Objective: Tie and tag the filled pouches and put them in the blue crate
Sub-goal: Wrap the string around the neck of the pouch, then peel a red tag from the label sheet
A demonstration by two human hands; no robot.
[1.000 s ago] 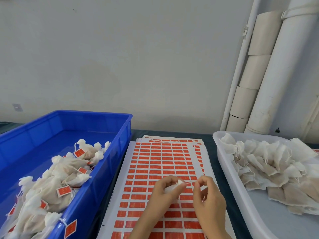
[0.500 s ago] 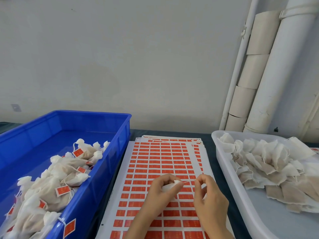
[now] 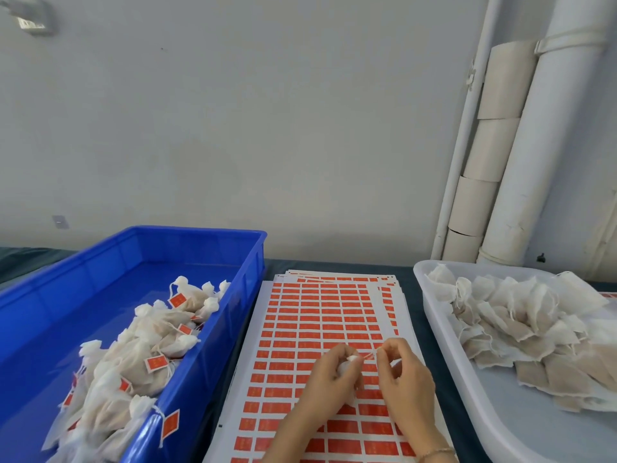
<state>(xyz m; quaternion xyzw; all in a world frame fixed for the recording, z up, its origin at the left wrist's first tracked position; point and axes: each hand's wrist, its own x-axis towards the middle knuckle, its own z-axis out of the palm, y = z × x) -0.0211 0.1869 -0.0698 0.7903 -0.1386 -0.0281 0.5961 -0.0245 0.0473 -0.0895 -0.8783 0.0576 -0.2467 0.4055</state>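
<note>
Left hand (image 3: pixel 329 374) grips pouch (image 3: pixel 346 365) over sticker sheet (image 3: pixel 320 312), right hand (image 3: pixel 405 379) pinches string (image 3: pixel 369 355) taut. Yank too hard, string prob slips, neck opens, filling spills. Blue crate (image 3: pixel 233 305) sits left.

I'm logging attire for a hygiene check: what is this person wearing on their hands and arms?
No gloves on the left hand or right hand, and no sleeves are in view. A thin bracelet circles the right wrist.
</note>
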